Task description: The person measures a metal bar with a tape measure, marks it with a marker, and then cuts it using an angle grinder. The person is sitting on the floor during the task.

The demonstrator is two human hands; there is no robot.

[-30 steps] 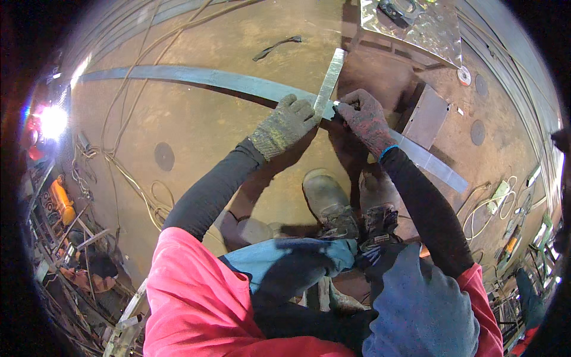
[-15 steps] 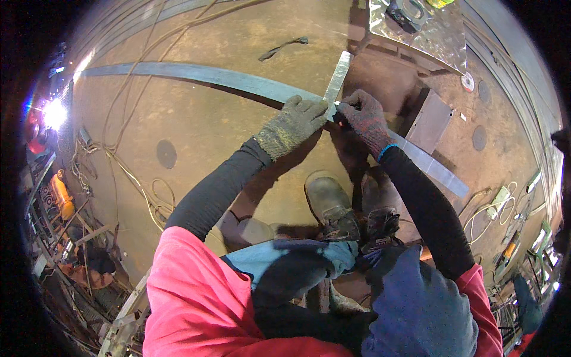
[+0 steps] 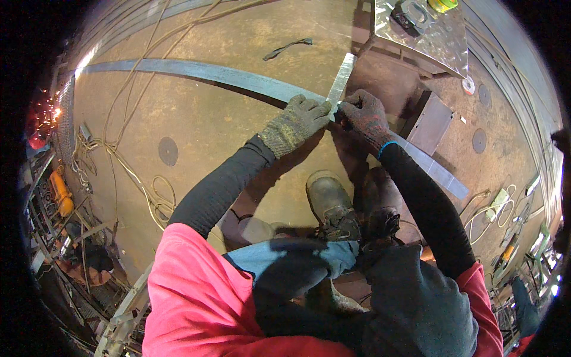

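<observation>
A long grey flat metal strip runs across from the far left, passes under my hands and shows again at the right. Across it lies a short, shiny flat metal bar, angled up and away. My left hand, in a grey-yellow knit glove, has its fingers closed at the bar's lower end, against the strip. Right beside it my right hand, in a dark knit glove with a blue cuff edge, pinches something small and dark over the strip. Its fingers hide what that is.
A metal-topped stand at the back right bears a dark tool and a yellow-green roll. A grey metal box stands right of my hands. Cables cross the floor at left; orange sparks fly beyond. My boots are below.
The bright white flash at the far left has given way to a spray of orange sparks. My hands stay nearly in place, and the whole view has shifted slightly.
</observation>
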